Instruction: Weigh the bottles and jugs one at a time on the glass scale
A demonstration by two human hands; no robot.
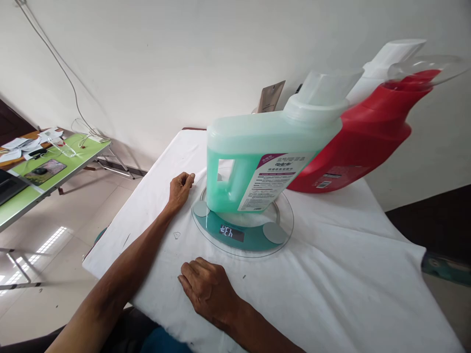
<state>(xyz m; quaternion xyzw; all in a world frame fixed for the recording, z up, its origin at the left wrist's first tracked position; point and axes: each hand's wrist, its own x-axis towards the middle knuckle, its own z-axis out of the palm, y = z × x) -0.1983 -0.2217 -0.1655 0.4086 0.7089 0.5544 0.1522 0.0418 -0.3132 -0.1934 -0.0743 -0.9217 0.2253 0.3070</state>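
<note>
Bare left hand [180,189] and right hand [208,289], no rings, no watch. Forearms uncovered, sleeveless as far as seen. Wore something blue at the lap.
</note>
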